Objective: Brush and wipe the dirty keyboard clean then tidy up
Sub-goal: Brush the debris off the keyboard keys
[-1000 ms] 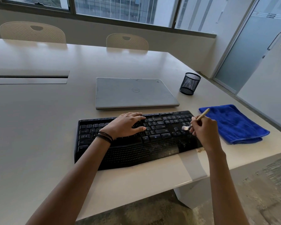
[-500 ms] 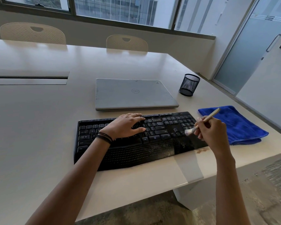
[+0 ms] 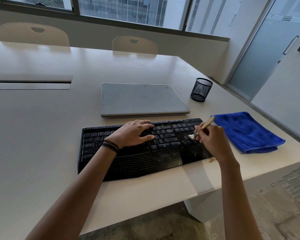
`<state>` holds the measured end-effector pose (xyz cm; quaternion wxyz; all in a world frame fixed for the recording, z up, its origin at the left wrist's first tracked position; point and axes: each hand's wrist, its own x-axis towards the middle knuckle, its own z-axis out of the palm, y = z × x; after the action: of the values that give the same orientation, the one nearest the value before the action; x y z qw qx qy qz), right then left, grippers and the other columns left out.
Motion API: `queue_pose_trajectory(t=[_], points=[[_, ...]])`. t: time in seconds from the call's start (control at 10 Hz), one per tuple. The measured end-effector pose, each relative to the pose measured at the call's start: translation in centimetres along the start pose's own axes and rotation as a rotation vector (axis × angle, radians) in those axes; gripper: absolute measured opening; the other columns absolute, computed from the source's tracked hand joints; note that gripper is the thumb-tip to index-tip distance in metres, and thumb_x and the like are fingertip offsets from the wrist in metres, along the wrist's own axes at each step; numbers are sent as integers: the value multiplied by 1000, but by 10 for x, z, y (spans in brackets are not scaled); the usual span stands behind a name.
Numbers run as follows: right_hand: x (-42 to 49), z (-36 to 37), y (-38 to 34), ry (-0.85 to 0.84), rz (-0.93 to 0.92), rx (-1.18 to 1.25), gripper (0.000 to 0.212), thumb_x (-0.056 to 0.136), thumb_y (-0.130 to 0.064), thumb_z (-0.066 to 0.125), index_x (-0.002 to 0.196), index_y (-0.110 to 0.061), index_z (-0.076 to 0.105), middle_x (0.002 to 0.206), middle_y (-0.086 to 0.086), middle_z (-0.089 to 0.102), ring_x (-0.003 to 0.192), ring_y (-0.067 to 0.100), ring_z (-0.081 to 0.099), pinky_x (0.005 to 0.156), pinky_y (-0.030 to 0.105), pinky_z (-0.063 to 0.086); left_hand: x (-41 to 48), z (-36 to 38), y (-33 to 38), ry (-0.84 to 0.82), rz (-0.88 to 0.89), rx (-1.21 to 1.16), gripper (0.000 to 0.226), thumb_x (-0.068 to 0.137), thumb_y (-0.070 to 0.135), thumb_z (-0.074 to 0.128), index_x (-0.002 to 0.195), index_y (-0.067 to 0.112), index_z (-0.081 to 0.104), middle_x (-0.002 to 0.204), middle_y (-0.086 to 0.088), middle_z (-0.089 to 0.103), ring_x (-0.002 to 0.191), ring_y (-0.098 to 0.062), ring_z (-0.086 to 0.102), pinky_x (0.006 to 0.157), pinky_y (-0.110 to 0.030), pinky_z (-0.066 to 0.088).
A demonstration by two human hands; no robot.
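Note:
A black keyboard [image 3: 145,161] with a dotted palm rest lies near the table's front edge; pale dust speckles its right side. My left hand [image 3: 133,133] rests flat on the middle keys with straight fingers. My right hand [image 3: 212,140] grips a small wooden-handled brush [image 3: 206,124] over the keyboard's right end. The white bristles touch the keys of the number pad. A folded blue cloth [image 3: 248,132] lies on the table just right of the keyboard.
A closed grey laptop [image 3: 142,99] sits behind the keyboard. A black mesh pen cup [image 3: 200,90] stands to its right. The white table [image 3: 42,127] ends in a corner at the front right. Two chairs [image 3: 134,45] stand at the far side.
My right hand with the brush swept right and toward the front edge, then came back onto the number pad keys. My left hand has stayed on the keys.

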<state>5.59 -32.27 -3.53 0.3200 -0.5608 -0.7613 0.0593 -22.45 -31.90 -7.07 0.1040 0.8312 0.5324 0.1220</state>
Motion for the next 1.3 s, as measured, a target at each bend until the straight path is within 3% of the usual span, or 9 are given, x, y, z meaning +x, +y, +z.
queue_pose_trajectory(t=[0.2, 0.4, 0.6, 0.7, 0.8, 0.9, 1.1, 1.3], points=[[4, 2, 2, 30, 50, 10, 23, 92, -22, 54, 97, -2, 64, 75, 7, 69, 60, 9, 63, 57, 25, 55, -1, -1, 0, 4, -1, 2, 59, 92, 53, 42, 143, 25, 35, 152, 1, 30, 139, -16, 29, 114, -38, 25], [-3, 2, 1, -22, 42, 65, 17, 92, -20, 53, 91, -8, 64, 64, -8, 62, 50, -2, 59, 56, 16, 53, 0, -1, 0, 5, 0, -3, 59, 92, 53, 42, 143, 25, 35, 152, 1, 30, 139, -16, 29, 114, -38, 25], [-7, -14, -1, -82, 75, 26, 19, 94, -19, 50, 82, -10, 61, 57, -6, 58, 45, -3, 57, 45, 9, 46, -1, 0, 0, 7, 3, -5, 59, 92, 53, 42, 143, 25, 35, 152, 0, 31, 139, -16, 29, 114, -38, 25], [-9, -11, -3, 2, 65, -5, 21, 95, -22, 50, 89, -7, 64, 61, -3, 61, 50, -1, 55, 48, 8, 45, -1, 0, 0, 9, 5, -8, 59, 92, 53, 43, 143, 24, 36, 152, 1, 31, 138, -16, 30, 114, -38, 26], [-13, -8, -1, 13, 58, -8, 22, 94, -25, 50, 97, -7, 64, 70, -1, 66, 58, 6, 61, 56, 24, 54, -1, 0, 0, 8, 3, -3, 59, 92, 53, 42, 143, 25, 35, 152, 1, 30, 139, -16, 29, 114, -38, 25], [-16, -10, 1, -13, 62, -13, 18, 93, -22, 52, 92, -8, 65, 66, -4, 65, 56, 6, 61, 58, 32, 55, -1, -1, 0, 4, -1, -3, 59, 92, 53, 42, 143, 25, 35, 152, 1, 30, 139, -16, 29, 114, -38, 25], [-21, -17, -2, -57, 75, 54, 17, 92, -18, 53, 87, -9, 66, 61, -3, 65, 52, 4, 61, 58, 33, 56, 0, 0, 0, 8, 0, -8, 58, 92, 52, 43, 143, 24, 36, 152, 1, 30, 139, -16, 29, 114, -37, 25], [-24, -7, -6, -55, -27, 103, 17, 89, -25, 56, 97, -14, 67, 73, -6, 67, 58, 0, 62, 59, 24, 55, -1, 1, -1, 10, -5, -9, 58, 92, 51, 43, 143, 25, 35, 152, 1, 30, 139, -16, 29, 114, -37, 25]])
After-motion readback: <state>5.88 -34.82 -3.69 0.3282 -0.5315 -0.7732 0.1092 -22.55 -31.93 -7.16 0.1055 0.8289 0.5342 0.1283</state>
